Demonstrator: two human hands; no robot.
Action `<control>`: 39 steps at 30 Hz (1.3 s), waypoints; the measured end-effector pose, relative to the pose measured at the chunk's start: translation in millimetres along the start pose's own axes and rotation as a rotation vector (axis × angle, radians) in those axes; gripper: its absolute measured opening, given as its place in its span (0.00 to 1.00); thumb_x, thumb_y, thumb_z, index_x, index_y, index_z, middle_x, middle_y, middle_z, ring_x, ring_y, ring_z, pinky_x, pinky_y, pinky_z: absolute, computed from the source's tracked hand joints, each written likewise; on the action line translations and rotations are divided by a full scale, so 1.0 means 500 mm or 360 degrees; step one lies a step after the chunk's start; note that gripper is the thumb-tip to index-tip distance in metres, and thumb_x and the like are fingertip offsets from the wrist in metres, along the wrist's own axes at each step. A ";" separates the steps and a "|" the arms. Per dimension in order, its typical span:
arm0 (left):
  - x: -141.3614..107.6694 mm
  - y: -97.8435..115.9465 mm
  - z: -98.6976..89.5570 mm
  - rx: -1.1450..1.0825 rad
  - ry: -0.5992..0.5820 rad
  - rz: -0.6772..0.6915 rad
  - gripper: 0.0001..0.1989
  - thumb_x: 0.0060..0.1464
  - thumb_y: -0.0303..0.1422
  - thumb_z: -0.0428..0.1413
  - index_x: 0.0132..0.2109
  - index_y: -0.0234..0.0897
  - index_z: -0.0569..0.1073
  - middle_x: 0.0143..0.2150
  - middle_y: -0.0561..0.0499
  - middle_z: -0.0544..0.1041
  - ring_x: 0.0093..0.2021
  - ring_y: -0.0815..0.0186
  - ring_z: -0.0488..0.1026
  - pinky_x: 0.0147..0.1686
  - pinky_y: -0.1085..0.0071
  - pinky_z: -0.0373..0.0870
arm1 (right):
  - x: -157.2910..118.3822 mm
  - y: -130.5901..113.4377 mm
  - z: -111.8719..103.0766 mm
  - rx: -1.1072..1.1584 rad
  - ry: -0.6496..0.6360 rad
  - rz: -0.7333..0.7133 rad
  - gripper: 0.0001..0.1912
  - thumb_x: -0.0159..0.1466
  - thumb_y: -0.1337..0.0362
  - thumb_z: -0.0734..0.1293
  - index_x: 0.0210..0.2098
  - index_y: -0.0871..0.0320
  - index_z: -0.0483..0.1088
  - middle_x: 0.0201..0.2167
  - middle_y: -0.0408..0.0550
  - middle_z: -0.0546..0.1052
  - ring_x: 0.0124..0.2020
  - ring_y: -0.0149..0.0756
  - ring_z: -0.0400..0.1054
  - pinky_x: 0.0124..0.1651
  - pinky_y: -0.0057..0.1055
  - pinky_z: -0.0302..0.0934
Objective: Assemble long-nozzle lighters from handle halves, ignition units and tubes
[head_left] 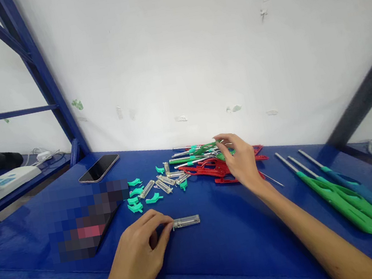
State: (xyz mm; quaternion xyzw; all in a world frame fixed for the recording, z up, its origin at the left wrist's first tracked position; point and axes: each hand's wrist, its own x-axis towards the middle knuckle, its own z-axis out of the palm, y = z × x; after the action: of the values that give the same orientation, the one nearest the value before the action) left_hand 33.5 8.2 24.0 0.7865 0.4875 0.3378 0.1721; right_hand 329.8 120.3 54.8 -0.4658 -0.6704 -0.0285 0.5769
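My left hand (142, 242) pinches one end of a clear lighter fuel tank (188, 221) between thumb and fingertips, low over the blue table. At the pile near the wall, my right hand (240, 156) has its thumb and fingers closed on a green lighter casing (207, 148); part of the grip is hidden. Red lighter casings (208, 169) lie under and beside that hand, mixed with metal tubes. Several more clear fuel tanks (147, 189) and teal triggers (154, 197) are scattered left of the pile.
Several long lighters, green (343, 203) and blue (354, 185), lie along the right side of the table (245, 239). A phone (100, 168) rests at the back left, with a blurred dark item (93, 221) before it. Blue frame posts (42, 73) stand at the sides.
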 end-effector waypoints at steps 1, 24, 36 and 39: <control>0.001 -0.001 0.000 0.0004 -0.0001 0.0002 0.12 0.69 0.39 0.53 0.42 0.44 0.81 0.39 0.54 0.80 0.26 0.68 0.70 0.28 0.70 0.66 | 0.002 0.002 0.000 0.0047 0.0027 0.0051 0.10 0.71 0.60 0.66 0.48 0.54 0.77 0.44 0.51 0.82 0.44 0.45 0.77 0.52 0.44 0.71; -0.014 0.006 -0.015 -0.0461 0.0138 -0.0153 0.23 0.71 0.48 0.50 0.65 0.44 0.74 0.38 0.51 0.81 0.27 0.65 0.71 0.28 0.70 0.68 | -0.003 -0.021 -0.014 0.1698 -0.0836 0.0936 0.27 0.53 0.55 0.84 0.48 0.50 0.76 0.36 0.40 0.80 0.36 0.33 0.75 0.49 0.35 0.72; 0.014 -0.001 -0.041 -0.1252 -0.0101 -0.0313 0.35 0.68 0.55 0.42 0.37 0.33 0.84 0.34 0.40 0.82 0.26 0.61 0.73 0.24 0.68 0.66 | -0.056 -0.086 0.033 0.1868 -0.1380 0.0969 0.21 0.56 0.63 0.83 0.46 0.55 0.76 0.40 0.44 0.82 0.42 0.33 0.78 0.53 0.34 0.71; 0.026 -0.011 -0.043 -0.1283 -0.0019 -0.0476 0.35 0.64 0.58 0.48 0.30 0.32 0.82 0.24 0.43 0.77 0.21 0.64 0.69 0.20 0.70 0.61 | -0.055 -0.083 0.031 0.1823 -0.1377 0.0982 0.22 0.55 0.68 0.83 0.46 0.54 0.76 0.38 0.42 0.82 0.41 0.31 0.77 0.49 0.30 0.71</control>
State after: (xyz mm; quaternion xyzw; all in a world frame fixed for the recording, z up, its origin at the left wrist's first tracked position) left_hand 18.5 20.8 40.7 0.5789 0.4242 0.4681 0.5156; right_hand 288.2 89.4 48.5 -0.2304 -0.5861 0.6679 0.3966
